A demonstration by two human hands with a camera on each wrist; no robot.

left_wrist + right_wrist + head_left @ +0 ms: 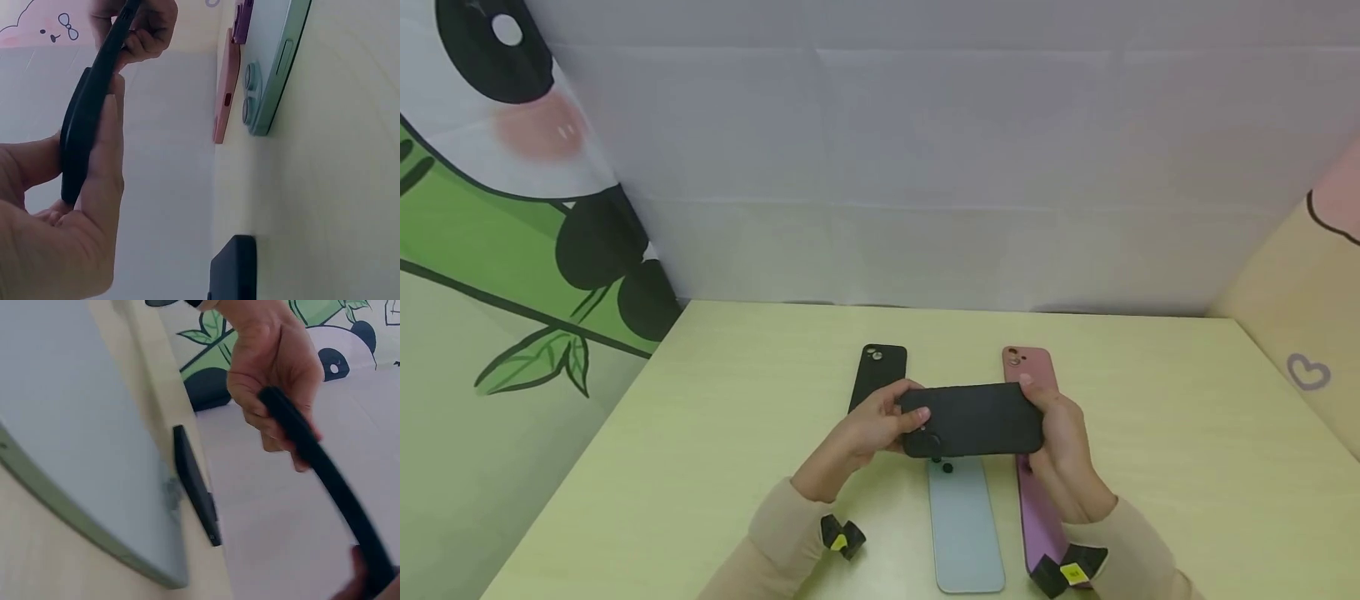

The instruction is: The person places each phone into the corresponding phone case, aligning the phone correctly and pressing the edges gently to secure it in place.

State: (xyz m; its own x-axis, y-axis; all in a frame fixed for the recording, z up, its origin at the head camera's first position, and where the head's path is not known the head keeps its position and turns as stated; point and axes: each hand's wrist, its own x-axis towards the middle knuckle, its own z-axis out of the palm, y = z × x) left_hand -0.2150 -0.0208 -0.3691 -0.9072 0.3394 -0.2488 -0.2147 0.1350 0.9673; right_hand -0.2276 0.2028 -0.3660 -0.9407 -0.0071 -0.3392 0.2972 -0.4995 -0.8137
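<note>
Above the table, both hands hold a black phone [981, 421] sideways by its two ends. My left hand [876, 425] pinches the end with the round camera area, thumb on the face towards me. The right hand [1067, 442] grips the other end, thumb at the upper corner. In the left wrist view the phone [97, 119] appears edge-on with a raised part along one side; whether it wears a case I cannot tell. Below it lies a light blue phone [966, 529]. A second black phone [880, 371] lies behind the left hand, partly covered.
Behind the right hand lies a pink phone [1033, 364]; nearer me is a purple phone [1041, 521], partly hidden by the right wrist. All rest on a pale yellow table [737, 433]. A grey-white wall [925, 167] stands behind, with a panda-printed panel [512, 250] at left.
</note>
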